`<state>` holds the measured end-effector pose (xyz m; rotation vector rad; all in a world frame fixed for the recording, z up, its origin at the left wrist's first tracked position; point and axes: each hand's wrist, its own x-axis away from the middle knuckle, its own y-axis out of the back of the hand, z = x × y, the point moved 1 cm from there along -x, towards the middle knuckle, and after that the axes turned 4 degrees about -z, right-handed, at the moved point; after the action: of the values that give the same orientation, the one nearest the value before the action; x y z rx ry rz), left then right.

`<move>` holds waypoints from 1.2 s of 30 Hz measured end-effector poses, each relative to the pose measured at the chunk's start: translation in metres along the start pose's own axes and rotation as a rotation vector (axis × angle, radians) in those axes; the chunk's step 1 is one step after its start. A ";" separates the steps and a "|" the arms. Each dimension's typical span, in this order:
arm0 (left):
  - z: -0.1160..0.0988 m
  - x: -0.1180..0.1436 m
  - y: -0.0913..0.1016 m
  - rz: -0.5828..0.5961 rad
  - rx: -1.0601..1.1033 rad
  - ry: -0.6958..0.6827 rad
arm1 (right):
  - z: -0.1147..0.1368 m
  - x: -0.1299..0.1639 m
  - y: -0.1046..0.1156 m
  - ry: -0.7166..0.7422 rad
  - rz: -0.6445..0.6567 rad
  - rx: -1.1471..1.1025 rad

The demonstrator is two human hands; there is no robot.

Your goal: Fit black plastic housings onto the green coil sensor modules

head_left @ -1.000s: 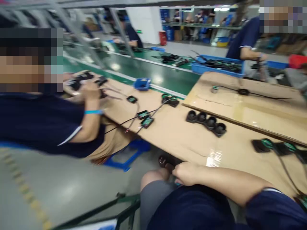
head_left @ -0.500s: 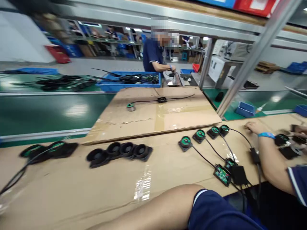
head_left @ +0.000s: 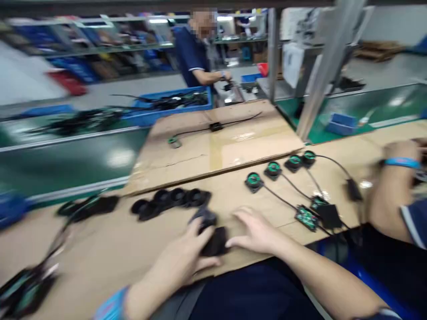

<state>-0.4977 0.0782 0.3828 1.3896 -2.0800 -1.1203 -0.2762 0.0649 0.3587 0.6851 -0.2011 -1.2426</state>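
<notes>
My left hand [head_left: 187,249], with a light blue band at the wrist, is closed around black plastic housings [head_left: 216,242] just above the cardboard near the front edge. Motion blur hides how many it holds. Beside them on the right is my right hand [head_left: 255,231], its fingers and thumb apart and nothing in its grasp. Behind my left hand stands a row of black round housings [head_left: 176,195]. To the right, several square-flanged housings with green inner boards [head_left: 254,180] are wired to small black boxes, and a green circuit board [head_left: 306,218] shows in an uncovered one.
A raised cardboard sheet [head_left: 187,162] bears a cabled part [head_left: 216,126]. Black cabled assemblies [head_left: 25,289] lie at left. A blue bin of cables [head_left: 170,102] stands behind. A co-worker's arm [head_left: 390,191] reaches in at right; another person [head_left: 196,58] works beyond. A metal post [head_left: 320,84] rises at right.
Both my hands have come into view at the front middle, the left one holding black housings. Earlier only one forearm stretched across the bottom. The view has tilted down.
</notes>
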 end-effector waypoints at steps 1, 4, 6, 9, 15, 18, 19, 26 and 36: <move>-0.005 0.006 0.002 0.052 -0.045 -0.010 | -0.009 0.009 0.002 -0.024 -0.044 -0.032; -0.009 0.005 0.004 0.129 -0.046 -0.024 | -0.022 0.024 -0.004 -0.043 -0.069 -0.031; 0.000 0.001 0.009 0.055 0.157 0.099 | -0.019 0.028 -0.013 -0.010 -0.077 0.014; 0.026 0.008 0.017 -0.097 0.616 0.375 | -0.005 0.030 -0.024 0.111 -0.114 0.078; 0.069 0.031 0.032 -0.274 0.973 0.554 | 0.014 0.025 -0.034 0.305 -0.107 0.138; 0.083 0.035 0.035 -0.301 0.989 0.613 | 0.020 0.019 -0.038 0.288 -0.083 0.195; 0.087 0.036 0.035 -0.303 0.975 0.626 | 0.022 0.018 -0.038 0.280 -0.075 0.221; 0.092 0.046 0.042 -0.431 0.749 0.634 | 0.041 0.006 -0.033 0.230 0.023 0.329; 0.123 0.080 0.059 -0.853 1.633 0.890 | 0.025 -0.026 -0.039 0.200 -0.077 0.297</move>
<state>-0.6521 0.0663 0.3477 2.7154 -1.3765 1.3844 -0.3283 0.0733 0.3616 1.0768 -0.1968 -1.2207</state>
